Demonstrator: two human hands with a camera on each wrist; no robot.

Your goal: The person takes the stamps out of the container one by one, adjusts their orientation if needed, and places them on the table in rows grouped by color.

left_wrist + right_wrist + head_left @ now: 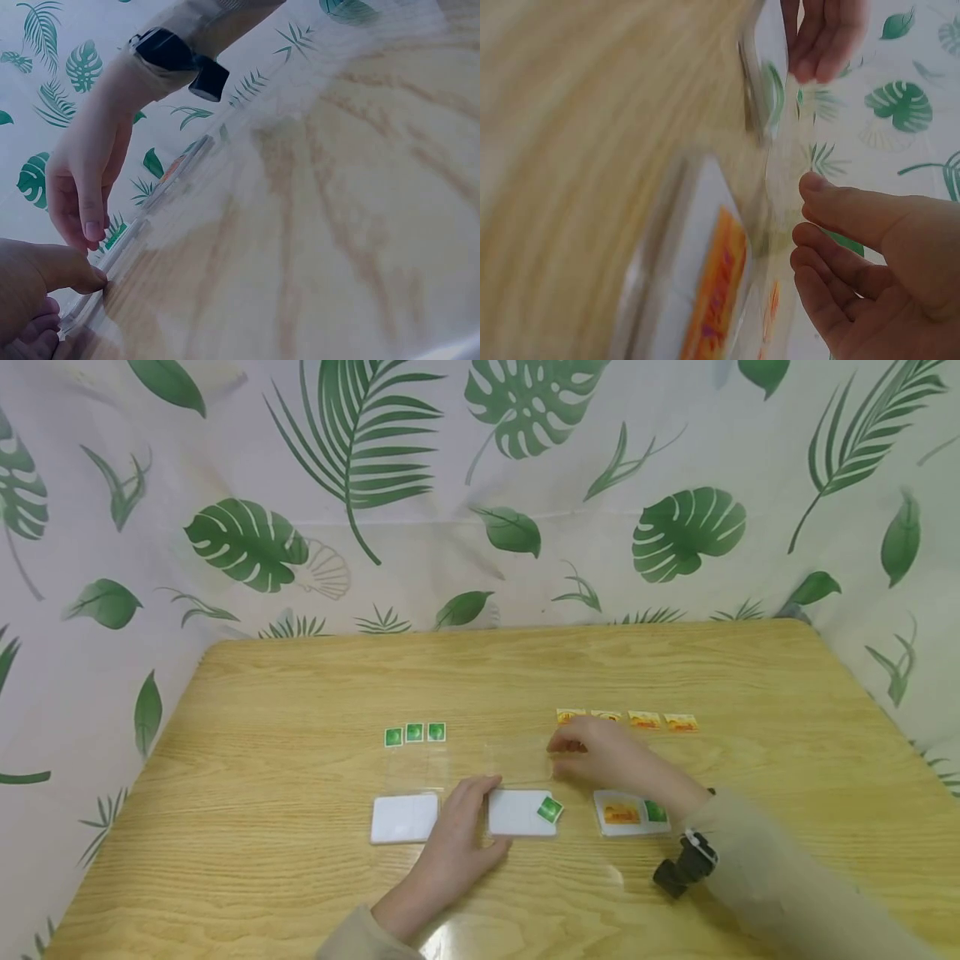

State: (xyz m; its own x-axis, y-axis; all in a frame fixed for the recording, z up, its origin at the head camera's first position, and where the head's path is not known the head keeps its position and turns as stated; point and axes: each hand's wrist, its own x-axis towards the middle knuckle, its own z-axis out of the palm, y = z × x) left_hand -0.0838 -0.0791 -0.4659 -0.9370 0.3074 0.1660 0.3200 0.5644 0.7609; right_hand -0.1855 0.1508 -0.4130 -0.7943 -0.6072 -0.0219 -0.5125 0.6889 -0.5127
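Middle box (513,814): left hand (457,839) pinches its edges, probably for steadiness.
Green sticker (550,810): askew on top, likely unaligned.
Right hand (603,752): loosely curled, apparently empty.

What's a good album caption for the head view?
A left hand holds a white case topped with a green square, the right hand near yellow-orange cards.

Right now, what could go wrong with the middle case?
1. Its loose green card sits askew, a corner over the right rim of the middle case. If the clear lid behind is folded over, it could catch that corner.
2. The left hand grips the case's left end; a jolt there might slide the card off.
3. The right hand is close to the row of orange cards and may knock some out of line.
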